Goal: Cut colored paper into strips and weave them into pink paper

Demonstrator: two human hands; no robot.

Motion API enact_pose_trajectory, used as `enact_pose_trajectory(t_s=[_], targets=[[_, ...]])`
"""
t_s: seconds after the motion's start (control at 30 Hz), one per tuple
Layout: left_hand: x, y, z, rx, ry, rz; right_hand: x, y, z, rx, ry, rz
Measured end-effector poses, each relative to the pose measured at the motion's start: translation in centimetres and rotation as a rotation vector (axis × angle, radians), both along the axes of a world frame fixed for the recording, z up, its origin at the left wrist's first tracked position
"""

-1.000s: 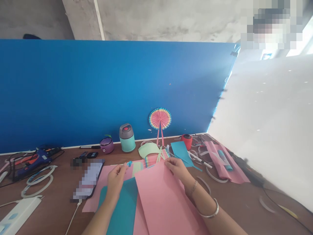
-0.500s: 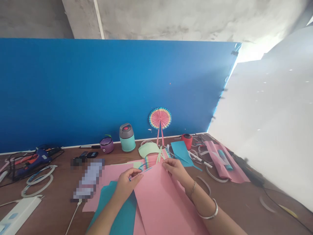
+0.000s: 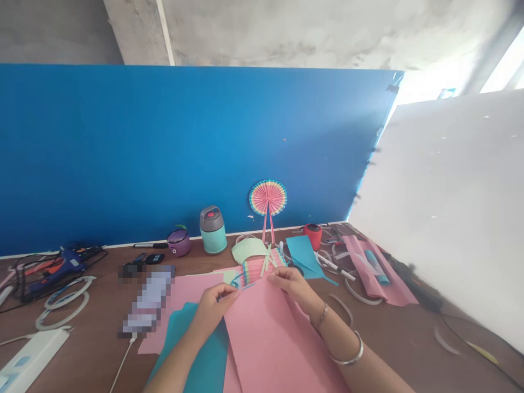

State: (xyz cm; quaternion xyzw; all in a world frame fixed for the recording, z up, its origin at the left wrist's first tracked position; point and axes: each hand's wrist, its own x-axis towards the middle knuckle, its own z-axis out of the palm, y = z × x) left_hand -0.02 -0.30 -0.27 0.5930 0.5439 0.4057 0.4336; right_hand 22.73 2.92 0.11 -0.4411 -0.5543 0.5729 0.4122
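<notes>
A large pink sheet of paper [image 3: 270, 338] rises toward me, its far edge between my two hands. My left hand [image 3: 215, 305] pinches the left corner of that edge, where a thin blue strip [image 3: 248, 286] lies along the paper. My right hand [image 3: 290, 284] grips the same edge near its right end, thumb on top. Under my left forearm lies a teal sheet [image 3: 200, 349], with more pink paper [image 3: 192, 289] beneath. Just beyond the hands are a striped pleated paper piece [image 3: 254, 268] and pale green strips [image 3: 269, 259].
A round pleated fan [image 3: 268, 197] stands against the blue partition [image 3: 164, 153]. Nearby are a teal flask [image 3: 214, 237], a purple pot [image 3: 179, 243], a red cylinder [image 3: 313, 236] and a blue paper piece [image 3: 303, 254]. At left lie a phone [image 3: 149, 300], a glue gun [image 3: 61, 267] and a power strip [image 3: 33, 360].
My right hand has shifted slightly left along the pink paper's far edge. My left hand stays nearly where it was, still pinching the corner.
</notes>
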Motion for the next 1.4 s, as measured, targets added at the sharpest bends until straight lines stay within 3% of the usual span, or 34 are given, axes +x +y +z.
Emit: enact_pose_trajectory(t_s=[0.27, 0.37, 0.5, 1.13, 1.4], targets=[[-0.03, -0.07, -0.32, -0.126, -0.2, -0.006, -0.36, 0.03, -0.17, -0.084, 0.039, -0.06], [0.0, -0.05, -0.24, -0.095, -0.255, -0.012, -0.29, 0.11, -0.2, -0.064, 0.028, -0.103], [-0.01, -0.03, 0.08, 0.0, -0.195, 0.064, 0.08, 0.35, -0.25, -0.064, 0.039, -0.126], [-0.12, 0.05, -0.06, 0.004, -0.142, 0.113, 0.19, 0.49, -0.24, -0.098, 0.076, -0.149], [-0.35, 0.23, -0.41, 0.011, -0.121, 0.107, 0.3, 0.31, -0.12, -0.238, 0.234, -0.091]])
